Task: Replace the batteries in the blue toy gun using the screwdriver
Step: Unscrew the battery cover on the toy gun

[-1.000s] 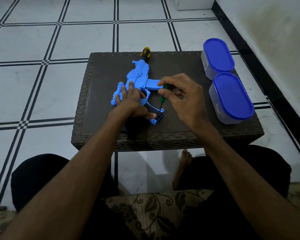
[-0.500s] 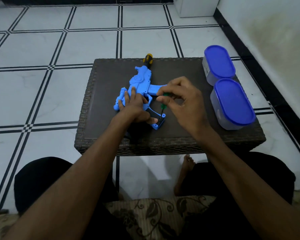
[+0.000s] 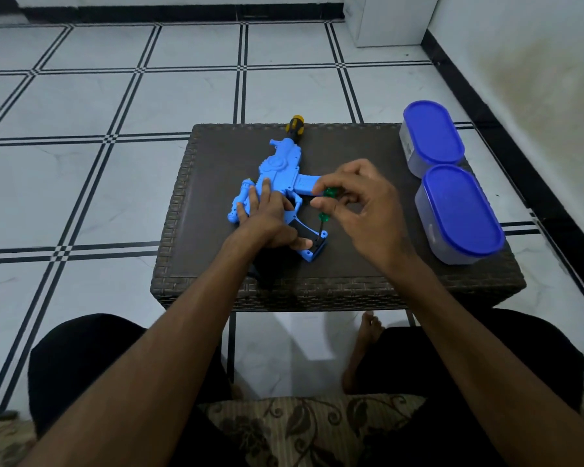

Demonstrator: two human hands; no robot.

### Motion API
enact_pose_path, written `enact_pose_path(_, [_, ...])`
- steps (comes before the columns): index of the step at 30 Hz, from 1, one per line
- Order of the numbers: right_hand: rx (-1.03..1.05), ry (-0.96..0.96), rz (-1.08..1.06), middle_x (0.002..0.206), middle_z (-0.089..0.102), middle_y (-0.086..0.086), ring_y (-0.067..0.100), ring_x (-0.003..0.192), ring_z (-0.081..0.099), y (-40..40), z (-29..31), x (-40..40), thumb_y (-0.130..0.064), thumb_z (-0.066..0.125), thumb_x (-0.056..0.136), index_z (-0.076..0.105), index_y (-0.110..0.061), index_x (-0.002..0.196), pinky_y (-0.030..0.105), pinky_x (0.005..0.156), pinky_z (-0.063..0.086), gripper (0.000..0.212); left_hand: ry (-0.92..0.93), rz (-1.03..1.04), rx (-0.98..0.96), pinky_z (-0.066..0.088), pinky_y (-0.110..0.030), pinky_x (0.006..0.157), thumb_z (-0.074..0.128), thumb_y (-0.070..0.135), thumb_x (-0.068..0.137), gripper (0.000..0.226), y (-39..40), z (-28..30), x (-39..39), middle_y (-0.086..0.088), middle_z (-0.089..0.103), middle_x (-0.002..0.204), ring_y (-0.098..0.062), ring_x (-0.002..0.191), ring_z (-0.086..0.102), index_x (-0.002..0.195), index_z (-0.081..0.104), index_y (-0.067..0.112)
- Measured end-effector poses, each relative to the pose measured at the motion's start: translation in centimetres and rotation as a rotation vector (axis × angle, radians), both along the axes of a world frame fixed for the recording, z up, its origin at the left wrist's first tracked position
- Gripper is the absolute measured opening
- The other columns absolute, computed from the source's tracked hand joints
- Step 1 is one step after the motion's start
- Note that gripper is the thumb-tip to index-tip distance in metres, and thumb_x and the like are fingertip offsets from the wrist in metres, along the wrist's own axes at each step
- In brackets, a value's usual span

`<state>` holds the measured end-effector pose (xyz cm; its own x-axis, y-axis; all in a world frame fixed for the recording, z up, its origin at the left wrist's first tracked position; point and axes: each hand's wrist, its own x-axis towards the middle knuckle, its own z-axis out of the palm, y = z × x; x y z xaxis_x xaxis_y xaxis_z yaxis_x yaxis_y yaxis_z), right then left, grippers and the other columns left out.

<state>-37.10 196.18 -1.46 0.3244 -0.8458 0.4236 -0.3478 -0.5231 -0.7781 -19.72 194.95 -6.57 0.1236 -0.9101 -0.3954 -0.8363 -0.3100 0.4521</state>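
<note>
**Screwdriver stays on the handle screw while the view tips up**

Since the earlier frames little has moved among the objects: the view has lifted to show more floor and the far wall, and the right-hand fingers have shifted a little round the green handle, which fits a turning stroke. The toy and both hands sit where they were.

At the left, the left hand [image 3: 265, 217] lies flat across the rear body of the blue toy gun [image 3: 280, 176], fingers straight and pressing down, thumb reaching toward the handle. It holds nothing; it seems meant to pin the toy to the dark woven surface [image 3: 209, 264] so it cannot spin under the tool.

The gun lies on its side near the middle of the surface, barrel pointing away, handle angled toward the person. A yellow-and-black tool handle [image 3: 294, 124] pokes out from behind its far end.

Just right of the handle, the green screwdriver [image 3: 327, 200] stands tilted, its tip down at the butt of the handle, probably on the battery cover screw, though the screw is too small to see. The right hand [image 3: 361, 203] pinches the top of its handle between thumb and fingertips, a light grip suited to twirling.

Farther right, two tubs with blue lids [image 3: 452, 203] stand touching at the edge, well apart from the work.
</note>
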Motion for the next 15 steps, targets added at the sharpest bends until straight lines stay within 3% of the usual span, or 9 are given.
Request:
enact_pose_path(5, [0.065,0.011,0.019,0.104,0.069,-0.003,0.002,0.098,0.066,0.07,1.05,-0.45,0.001,0.066,0.086,0.064,-0.012,0.114,0.02,0.085,0.055,0.031,-0.006,0.006,0.009,-0.014,-0.051,0.117,0.086,0.043,0.064,0.076,-0.06,0.03,-0.09,0.003,-0.022,0.16,-0.022,0.146,-0.026,0.126,0.044,0.028])
enact_pose_path(10, [0.055,0.016,0.081,0.114,0.068,0.0,0.006,0.106,0.066,0.16,0.77,-0.68,-0.001,0.064,0.088,0.073,-0.011,0.111,0.024,0.089,0.056,0.027,-0.002,0.005,0.002,-0.014,-0.051,0.117,0.086,0.042,0.065,0.076,0.01,0.03,-0.09,0.003,-0.023,0.16,-0.022,0.146,-0.026,0.127,0.043,0.027])
enact_pose_path(15, [0.032,-0.01,0.018,0.096,0.063,0.0,0.003,0.08,0.062,-0.13,0.68,-0.36,-0.014,0.079,0.079,0.077,-0.015,0.096,0.014,0.074,0.05,0.017,0.006,0.005,-0.004,-0.014,-0.051,0.117,0.085,0.042,0.065,0.075,0.07,0.06,-0.04,0.003,-0.022,0.16,-0.022,0.146,-0.026,0.126,0.044,0.028])
